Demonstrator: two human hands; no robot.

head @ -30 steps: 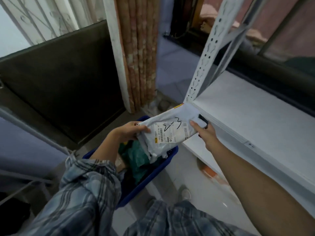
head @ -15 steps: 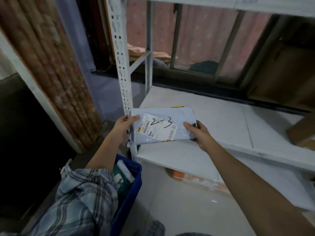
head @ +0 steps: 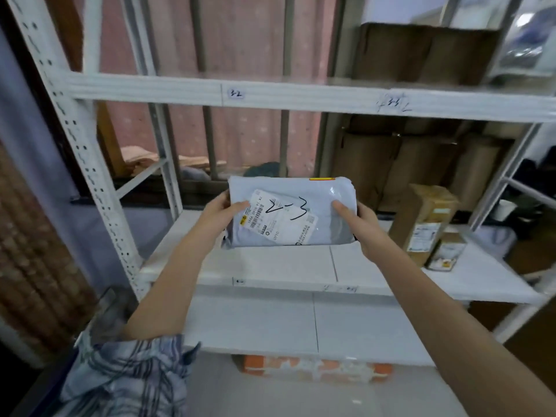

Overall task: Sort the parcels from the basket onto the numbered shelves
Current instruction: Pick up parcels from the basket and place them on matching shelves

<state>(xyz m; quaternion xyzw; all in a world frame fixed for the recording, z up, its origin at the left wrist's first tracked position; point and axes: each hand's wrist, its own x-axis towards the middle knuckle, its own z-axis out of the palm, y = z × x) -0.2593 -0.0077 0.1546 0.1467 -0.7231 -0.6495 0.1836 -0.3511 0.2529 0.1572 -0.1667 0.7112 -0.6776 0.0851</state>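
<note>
Both hands hold one grey parcel up in front of the white shelf rack, label side toward the camera. Left hand grips the parcel's left edge, thumb curled onto the front beside the label, other fingers hidden behind. Right hand grips the right edge, thumb pressed on the front, fingers wrapped round the back and out of sight. The parcel sits level, above the rack's middle shelf board, not resting on it as far as can be told; its lower edge is near the board. White shipping label on the parcel, tilted, with "2-3" handwritten in black marker across it, barcode at the label's left end. Small orange strip on the parcel's top edge.

Upper beam of the rack carries paper tags: "3-2" left of centre, a second blurred tag further right, reads like "3-3". Tags on the middle shelf's front edge are too blurred to read. On the middle shelf, right of the parcel, an upright cardboard box with a small box just beside it. Brown cartons stand behind the rack on the right. Plaid sleeve on the left arm, below the rack's left post. Orange block under the lowest shelf.
</note>
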